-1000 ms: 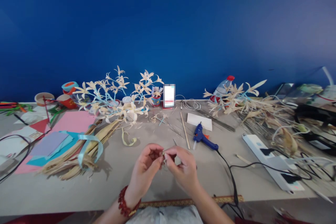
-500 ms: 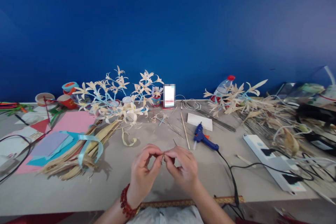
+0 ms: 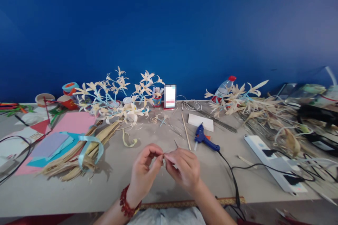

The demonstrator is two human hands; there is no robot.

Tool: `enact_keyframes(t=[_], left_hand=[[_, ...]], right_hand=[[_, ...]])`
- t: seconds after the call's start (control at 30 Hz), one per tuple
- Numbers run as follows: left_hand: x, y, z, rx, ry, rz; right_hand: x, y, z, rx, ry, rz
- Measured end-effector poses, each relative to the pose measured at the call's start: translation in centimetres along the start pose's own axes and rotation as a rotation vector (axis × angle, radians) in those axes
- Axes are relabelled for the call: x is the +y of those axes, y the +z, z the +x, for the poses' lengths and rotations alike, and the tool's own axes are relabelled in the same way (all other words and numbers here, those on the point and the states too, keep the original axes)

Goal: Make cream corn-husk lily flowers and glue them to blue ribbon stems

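Note:
My left hand [image 3: 148, 167], with a red bead bracelet [image 3: 127, 202] at its wrist, is closed in a pinch of thumb and forefinger. Tip to tip with it, my right hand [image 3: 185, 167] pinches too. Whatever lies between the fingertips is too small to make out. Beyond the right hand is a blue glue gun [image 3: 204, 138], lying on its side with its cord running to the right. A thin wooden stick [image 3: 186, 131] lies to its left, and a curled pale husk strip [image 3: 128, 140] rests past my left hand.
Husk flowers [image 3: 116, 93] on blue stems stand at the back left, with more flowers [image 3: 237, 98] at the right. A husk bundle [image 3: 76, 160] lies on coloured paper [image 3: 50, 144]. On the right sits a power strip [image 3: 274, 163] with black cables. A blurred phone screen [image 3: 170, 95] stands by the wall.
The right hand's fingers have closed and turned slightly inward, so the gap inside its pinch has shrunk. My left hand has barely shifted. The things on the table stay put.

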State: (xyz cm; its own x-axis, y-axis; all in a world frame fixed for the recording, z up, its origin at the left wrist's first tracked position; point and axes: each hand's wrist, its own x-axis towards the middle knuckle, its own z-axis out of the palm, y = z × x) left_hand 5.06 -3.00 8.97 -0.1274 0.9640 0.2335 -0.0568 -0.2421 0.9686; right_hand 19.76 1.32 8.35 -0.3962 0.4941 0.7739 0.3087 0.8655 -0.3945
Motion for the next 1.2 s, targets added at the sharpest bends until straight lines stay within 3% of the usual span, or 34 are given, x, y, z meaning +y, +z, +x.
enact_keyframes(t=[0.3,0.57,1.2], left_hand=[[0.51,-0.09,0.06,-0.069,-0.028,0.009],[0.51,-0.19,0.42,-0.044,-0.046,0.031],[0.87,-0.18,0.35,-0.057,0.211,0.312]], right_hand=[[0.01,-0.15,0.15,-0.003,-0.062,-0.034],[0.14,-0.41,0.0,-0.038,-0.077,-0.049],[-0.08,-0.23,0.23,0.028,-0.004,0.029]])
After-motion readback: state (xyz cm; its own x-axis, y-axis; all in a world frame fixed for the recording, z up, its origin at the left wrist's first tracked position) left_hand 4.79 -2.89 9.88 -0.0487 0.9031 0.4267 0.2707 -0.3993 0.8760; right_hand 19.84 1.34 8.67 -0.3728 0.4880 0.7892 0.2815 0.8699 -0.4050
